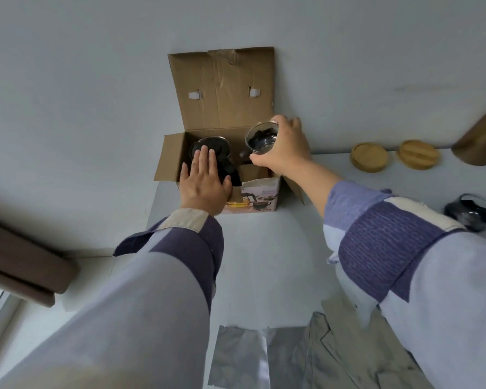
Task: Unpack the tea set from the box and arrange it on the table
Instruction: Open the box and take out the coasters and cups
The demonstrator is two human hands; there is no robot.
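A pale grey table (264, 262) carries an open cardboard box (222, 91) at its far left corner. Along the far edge to the right lie two round wooden coasters (369, 157), just beside a brown cylindrical canister (481, 138). A glass cup (470, 213) with dark packing stands near the right edge.

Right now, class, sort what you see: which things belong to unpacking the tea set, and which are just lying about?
Part of the job:
cardboard box, open
teapot in the box, left hand flat on it
glass cup gripped by the right hand
second glass cup on the table

Lying about:
two wooden coasters
brown canister
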